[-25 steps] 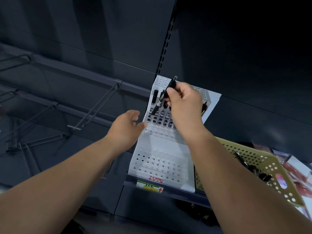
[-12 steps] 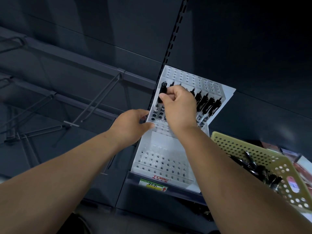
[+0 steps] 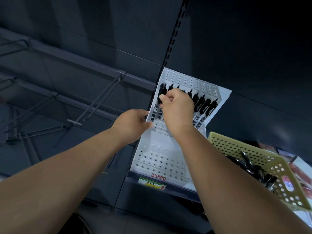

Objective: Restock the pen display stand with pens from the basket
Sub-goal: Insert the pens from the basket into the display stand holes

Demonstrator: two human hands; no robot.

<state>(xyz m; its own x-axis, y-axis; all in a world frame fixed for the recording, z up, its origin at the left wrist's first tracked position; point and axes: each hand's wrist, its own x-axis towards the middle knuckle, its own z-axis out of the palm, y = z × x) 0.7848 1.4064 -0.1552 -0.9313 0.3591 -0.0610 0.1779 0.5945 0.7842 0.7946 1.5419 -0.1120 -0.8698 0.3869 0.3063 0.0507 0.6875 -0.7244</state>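
We had the right hand [image 3: 177,108] closed in a pinch on a black-capped pen [image 3: 161,97], standing in the upper tier of the white pen display stand [image 3: 162,146], far left column. Left hand [image 3: 133,124] gripped the stand's left edge, thumb on the front face, fingers curled behind. More pens [image 3: 202,103] filled the same tier to the right. Lower tier holes looked unfilled. Yellow basket [image 3: 236,146] sat just right of the stand, dark pens inside.

We see a dim, wide-angle-warped scene, the white pen stand [image 3: 170,146] brightest, forearms and corners blurred dark.
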